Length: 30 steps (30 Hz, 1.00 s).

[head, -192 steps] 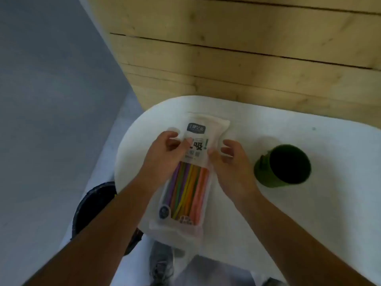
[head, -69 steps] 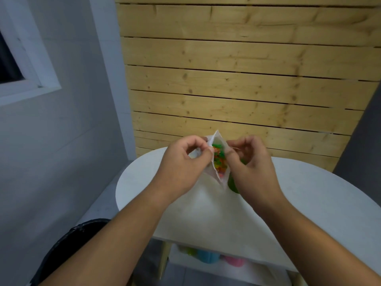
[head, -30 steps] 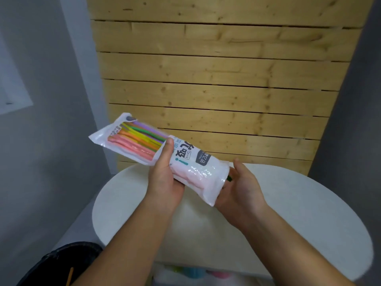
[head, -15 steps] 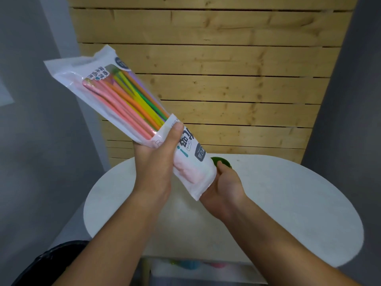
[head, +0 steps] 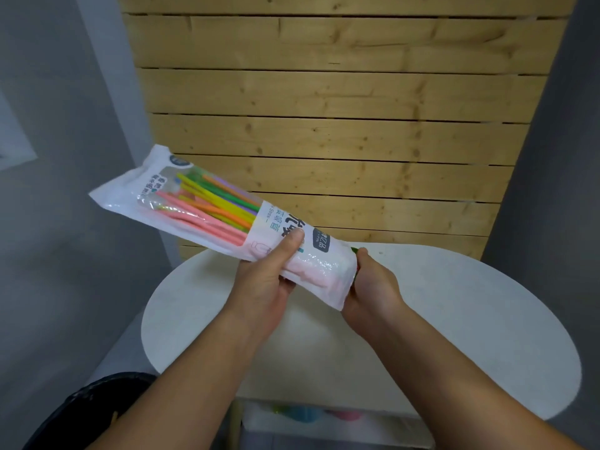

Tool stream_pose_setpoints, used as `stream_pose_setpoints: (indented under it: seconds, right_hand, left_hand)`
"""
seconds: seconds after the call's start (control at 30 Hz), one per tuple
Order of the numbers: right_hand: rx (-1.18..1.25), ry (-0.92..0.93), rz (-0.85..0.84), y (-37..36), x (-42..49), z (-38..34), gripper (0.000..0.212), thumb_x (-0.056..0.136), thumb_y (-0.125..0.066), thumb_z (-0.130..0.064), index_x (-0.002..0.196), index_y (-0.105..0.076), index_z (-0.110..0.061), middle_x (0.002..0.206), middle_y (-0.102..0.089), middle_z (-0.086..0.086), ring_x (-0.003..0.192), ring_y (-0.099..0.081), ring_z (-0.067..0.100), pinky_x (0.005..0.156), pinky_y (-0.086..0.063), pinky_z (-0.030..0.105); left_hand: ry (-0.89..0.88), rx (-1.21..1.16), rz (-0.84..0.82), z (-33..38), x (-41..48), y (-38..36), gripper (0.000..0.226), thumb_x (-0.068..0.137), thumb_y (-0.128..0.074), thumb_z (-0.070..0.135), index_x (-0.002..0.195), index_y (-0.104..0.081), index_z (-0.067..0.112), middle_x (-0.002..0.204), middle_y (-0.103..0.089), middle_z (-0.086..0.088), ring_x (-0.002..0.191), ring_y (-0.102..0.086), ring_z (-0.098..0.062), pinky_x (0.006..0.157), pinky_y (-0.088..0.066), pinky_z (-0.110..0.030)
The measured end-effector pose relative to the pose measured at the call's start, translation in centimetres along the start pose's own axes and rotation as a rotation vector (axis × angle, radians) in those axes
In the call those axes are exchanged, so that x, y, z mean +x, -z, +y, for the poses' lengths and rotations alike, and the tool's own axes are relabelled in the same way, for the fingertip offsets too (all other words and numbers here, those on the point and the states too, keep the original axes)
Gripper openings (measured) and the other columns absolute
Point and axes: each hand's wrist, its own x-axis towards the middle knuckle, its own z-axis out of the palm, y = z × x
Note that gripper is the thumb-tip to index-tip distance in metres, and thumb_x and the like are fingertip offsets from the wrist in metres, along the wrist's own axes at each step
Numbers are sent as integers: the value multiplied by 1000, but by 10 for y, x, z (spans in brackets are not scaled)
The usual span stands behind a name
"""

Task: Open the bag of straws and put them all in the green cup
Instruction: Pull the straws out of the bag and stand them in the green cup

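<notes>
Two hands over counter (head: 454,319); left hand (head: 263,280) gripping tilted bag (head: 324,264) of straws (head: 214,206), right hand (head: 370,287) curled round mostly hidden green cup (head: 354,250)

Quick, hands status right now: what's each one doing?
Left hand: closed, gripping the bag of straws around its middle.
Right hand: closed round the green cup, mostly hidden at the bag's lower end.

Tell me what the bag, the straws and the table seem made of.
Bag: thin plastic film, glossy, white print with a clear window; it glints and wrinkles where the left hand grips it.
Straws: probably plastic, smooth, in bright solid colours; hard to confirm through the film.
Table: matt white top, perhaps painted or laminated board; no grain shows.
</notes>
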Motion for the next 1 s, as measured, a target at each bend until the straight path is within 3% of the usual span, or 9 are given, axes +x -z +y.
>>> stream_pose_setpoints:
  seconds: [0.2,0.37,0.43,0.5,0.63,0.73,0.83,1.0]
  right_hand:
    - [-537,180,112,3,-3,-13,35,101,-44,-46,97,-66,-20,96,-70,6,85,-66,21,82,-56,36]
    - [-746,469,-37,14,-3,-27,19,92,-67,-33,106,-73,-21,89,-66,0,74,-56,11,65,-45,26]
    - [-802,497,-94,17,0,-32,14,90,-71,-25,103,-74,-20,75,-66,-4,68,-56,12,63,-47,27]
    - [-820,491,-127,19,3,-34,8,91,-70,-17,97,-76,-17,66,-67,-4,64,-58,12,63,-50,28]
    - [-806,496,-142,20,3,-37,7,90,-71,-17,96,-74,-15,80,-71,4,74,-65,15,64,-56,24]
    - [-824,549,-137,18,2,-36,10,88,-73,-17,98,-73,-19,86,-70,2,78,-68,15,65,-58,23]
    - [-824,569,-126,18,3,-36,9,88,-72,-9,88,-76,-17,82,-74,4,71,-68,11,67,-58,22]
    - [-748,530,-78,27,7,-46,9,88,-72,-7,92,-76,-14,83,-76,7,66,-71,10,69,-58,23]
  left_hand:
    - [118,-108,75,6,7,16,32,92,-68,14,123,-65,20,114,-77,-10,103,-75,-28,90,-58,-54]
    - [165,-228,146,7,11,28,36,92,-69,14,127,-63,20,115,-77,-11,104,-74,-30,97,-52,-61]
    - [170,-240,149,6,12,31,39,92,-69,14,129,-61,20,117,-76,-11,107,-73,-31,100,-50,-64]
    - [173,-251,159,4,12,33,44,91,-70,14,133,-60,20,118,-76,-11,107,-73,-32,99,-49,-66]
    - [184,-262,169,4,13,34,39,91,-70,13,129,-61,20,114,-77,-11,105,-74,-30,100,-50,-64]
    - [175,-253,157,5,13,34,40,92,-69,13,130,-61,20,115,-77,-11,106,-74,-30,99,-50,-63]
    - [171,-256,163,5,12,34,43,90,-70,13,131,-60,21,116,-77,-11,104,-74,-30,98,-51,-63]
    - [164,-312,208,9,14,39,35,91,-71,12,124,-62,19,111,-78,-9,101,-76,-28,96,-54,-57]
